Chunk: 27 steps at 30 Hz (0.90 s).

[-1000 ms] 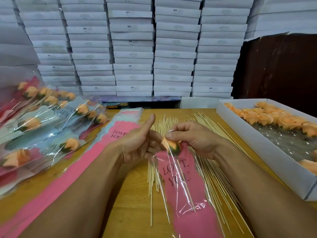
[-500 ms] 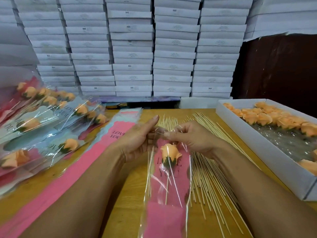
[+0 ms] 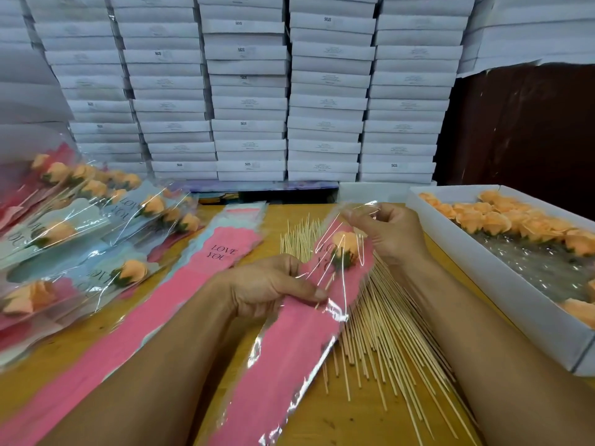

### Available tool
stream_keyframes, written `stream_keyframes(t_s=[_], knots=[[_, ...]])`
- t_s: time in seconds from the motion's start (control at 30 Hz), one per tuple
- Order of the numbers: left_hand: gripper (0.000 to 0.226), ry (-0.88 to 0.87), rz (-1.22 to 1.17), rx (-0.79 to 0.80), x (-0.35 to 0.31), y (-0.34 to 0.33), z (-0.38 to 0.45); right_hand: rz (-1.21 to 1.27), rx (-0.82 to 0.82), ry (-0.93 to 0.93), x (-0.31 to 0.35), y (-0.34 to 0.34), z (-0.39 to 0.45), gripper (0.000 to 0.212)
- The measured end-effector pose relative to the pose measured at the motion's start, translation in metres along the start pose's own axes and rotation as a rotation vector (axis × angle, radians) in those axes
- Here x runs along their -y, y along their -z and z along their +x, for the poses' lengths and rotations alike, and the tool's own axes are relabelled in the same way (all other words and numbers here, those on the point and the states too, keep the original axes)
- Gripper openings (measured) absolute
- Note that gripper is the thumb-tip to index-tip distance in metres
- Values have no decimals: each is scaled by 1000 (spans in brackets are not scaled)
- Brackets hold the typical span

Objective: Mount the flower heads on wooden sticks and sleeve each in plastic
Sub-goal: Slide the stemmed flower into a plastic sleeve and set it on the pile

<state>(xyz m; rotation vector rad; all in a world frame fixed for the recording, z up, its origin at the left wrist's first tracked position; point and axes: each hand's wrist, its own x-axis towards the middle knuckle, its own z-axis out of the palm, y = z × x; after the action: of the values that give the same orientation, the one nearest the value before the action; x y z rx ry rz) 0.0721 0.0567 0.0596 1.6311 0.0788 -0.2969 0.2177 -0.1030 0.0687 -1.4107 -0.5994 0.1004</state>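
An orange flower head point(image 3: 346, 244) on a wooden stick sits inside a clear plastic sleeve point(image 3: 289, 352) with a pink "LOVE YOU" backing. The sleeve slants from lower left to upper right over the table. My left hand point(image 3: 267, 286) pinches the sleeve and the stick through it just below the flower. My right hand point(image 3: 388, 235) pinches the sleeve's top edge above the flower. Loose wooden sticks point(image 3: 383, 320) lie fanned out under and right of the sleeve. More orange flower heads point(image 3: 502, 222) fill a white box point(image 3: 476, 278) on the right.
Several finished sleeved flowers point(image 3: 74, 239) are piled on the left of the wooden table point(image 3: 351, 423). A stack of unused pink sleeves point(image 3: 174, 291) lies beside my left arm. White cartons point(image 3: 248, 91) are stacked as a wall behind the table.
The flower has gone deeper into the sleeve. My left hand moved down from the sleeve's mouth to grip below the flower, and the sleeve tilted to the right.
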Motion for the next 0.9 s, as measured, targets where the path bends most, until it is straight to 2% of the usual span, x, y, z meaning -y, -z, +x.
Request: stream_keyframes(t_s=[0.13, 0.2, 0.23, 0.3, 0.4, 0.43, 0.5, 0.6, 0.73, 0.9], knots=[[5, -73, -108, -86, -1, 3, 1, -143, -139, -5, 0, -2, 4, 46], [5, -137, -165, -212, -1, 5, 1, -209, -178, -32, 5, -1, 3, 37], [6, -167, -188, -271, -2, 7, 2, -217, -137, -67, 8, 0, 2, 31], [8, -200, -241, -371, -3, 10, 3, -204, 125, -225, 12, 3, -3, 37], [7, -236, -291, -518, -2, 17, 6, -261, 676, -434, 16, -1, -14, 46], [7, -247, -301, -556, -2, 19, 8, -271, 805, -461, 16, -5, -18, 41], [10, -268, -330, -617, 1, 22, 10, -256, 930, -496, 14, -14, -25, 28], [9, -303, -374, -680, 2, 24, 14, -224, 942, -539, 13, -23, -33, 20], [12, -321, -438, -729, 1, 21, 17, -147, 875, -526, 11, -27, -35, 25], [61, -272, -438, -673, -6, 11, 15, -39, 680, -457, 11, -30, -36, 24]])
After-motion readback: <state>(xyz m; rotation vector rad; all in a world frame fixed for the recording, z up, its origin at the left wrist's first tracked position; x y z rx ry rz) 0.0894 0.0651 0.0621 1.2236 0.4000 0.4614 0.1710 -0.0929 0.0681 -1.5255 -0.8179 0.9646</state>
